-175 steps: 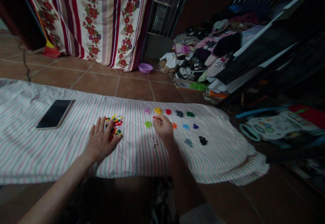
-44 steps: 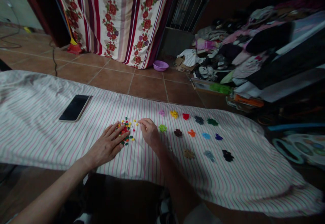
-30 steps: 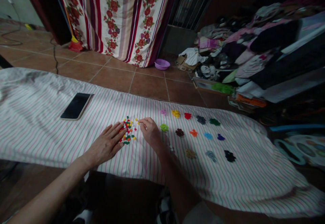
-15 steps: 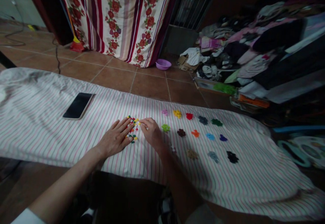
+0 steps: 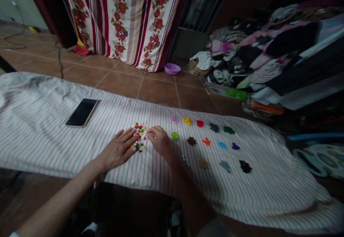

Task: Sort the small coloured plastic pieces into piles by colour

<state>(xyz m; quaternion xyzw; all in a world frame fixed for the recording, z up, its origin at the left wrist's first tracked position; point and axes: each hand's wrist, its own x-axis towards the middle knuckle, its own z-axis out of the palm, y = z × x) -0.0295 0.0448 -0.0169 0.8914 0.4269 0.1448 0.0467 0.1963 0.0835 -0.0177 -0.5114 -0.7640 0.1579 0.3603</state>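
A small patch of mixed red, white, green and yellow pieces (image 5: 140, 136) lies on the striped cloth. My left hand (image 5: 118, 150) rests flat at its left side, fingers stretched out, fingertips touching the pieces. At the right edge of the patch, my right hand (image 5: 159, 139) has its thumb and forefinger pinched together; anything between them is too small to make out. Right of that hand are small single-colour piles in rows, among them lime green (image 5: 175, 135), yellow (image 5: 187, 121), red (image 5: 200, 123), brown (image 5: 191, 141), orange (image 5: 206, 141) and black (image 5: 245, 166).
A dark-screened phone (image 5: 82, 112) lies on the cloth (image 5: 115, 104) at the left. Beyond the cloth's far edge, a purple basin (image 5: 172, 68) and a red broom (image 5: 81, 48) stand on the tiled floor. Clothes (image 5: 247, 51) are heaped at the right.
My left hand has slid slightly left and down, uncovering more of the mixed pieces. My right hand stays pinched by the patch, its fingertips a little farther right.
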